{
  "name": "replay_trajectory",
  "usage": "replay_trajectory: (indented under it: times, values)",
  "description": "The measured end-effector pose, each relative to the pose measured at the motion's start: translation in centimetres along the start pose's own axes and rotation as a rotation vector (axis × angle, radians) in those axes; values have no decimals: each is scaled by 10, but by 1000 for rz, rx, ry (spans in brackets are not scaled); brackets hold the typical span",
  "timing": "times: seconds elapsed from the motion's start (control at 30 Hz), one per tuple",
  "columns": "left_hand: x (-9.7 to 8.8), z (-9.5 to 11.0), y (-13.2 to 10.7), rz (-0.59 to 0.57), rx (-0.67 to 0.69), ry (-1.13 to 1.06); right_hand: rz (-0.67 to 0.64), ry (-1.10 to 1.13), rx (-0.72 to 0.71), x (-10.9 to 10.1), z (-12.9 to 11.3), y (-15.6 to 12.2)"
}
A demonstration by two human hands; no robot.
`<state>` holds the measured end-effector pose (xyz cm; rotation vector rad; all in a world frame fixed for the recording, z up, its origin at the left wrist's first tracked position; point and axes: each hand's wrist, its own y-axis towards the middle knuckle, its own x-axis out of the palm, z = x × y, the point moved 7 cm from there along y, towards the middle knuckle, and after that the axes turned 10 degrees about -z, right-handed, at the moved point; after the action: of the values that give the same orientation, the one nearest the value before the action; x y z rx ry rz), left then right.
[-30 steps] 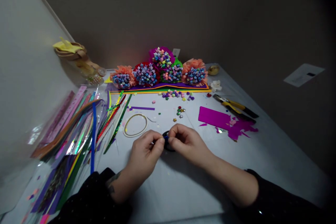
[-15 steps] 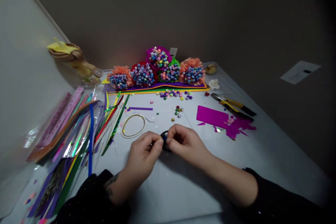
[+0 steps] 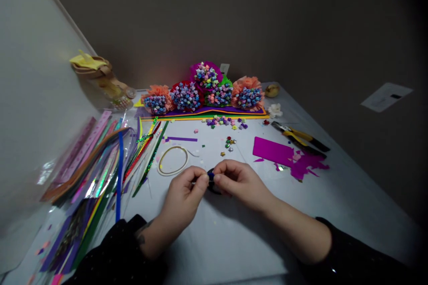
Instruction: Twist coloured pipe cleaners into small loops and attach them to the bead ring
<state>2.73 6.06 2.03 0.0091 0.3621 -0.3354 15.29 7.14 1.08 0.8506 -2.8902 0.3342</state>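
Observation:
My left hand (image 3: pixel 183 193) and my right hand (image 3: pixel 238 181) meet near the middle of the white table (image 3: pixel 214 236). Between their fingertips is a small black ring (image 3: pixel 211 185) with a bit of blue strip (image 3: pixel 211 177) at its top. Both hands pinch this piece, and the fingers hide most of it. A thin gold hoop (image 3: pixel 172 160) lies on the table to the left of my left hand. Small paper stars (image 3: pixel 229 143) are scattered ahead of my hands.
Bouquets of paper stars in crepe-paper flowers (image 3: pixel 203 91) stand on coloured sheets at the back. Yellow-handled pliers (image 3: pixel 299 139) and magenta paper scraps (image 3: pixel 287 153) lie right. Bundled paper strips in plastic (image 3: pixel 93 164) lie left, beside the wall.
My hands still pinch the black ring and have shifted only slightly. The whole view has moved a little with my head.

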Motion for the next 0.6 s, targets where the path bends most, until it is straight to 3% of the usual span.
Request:
replay_trajectory:
  times: [0.17,0.27,0.47,0.6]
  values:
    - [2,4,-1,-11,71,139,85,-107,-24,-1,1,-2]
    - [-2,6,-4,67,143,182,102,-136,-30,-1,3,-1]
    - [-3,26,-10,118,431,322,76,-91,1,1,3,0]
    - [-8,31,-12,156,469,328,20,56,54,4,6,-1]
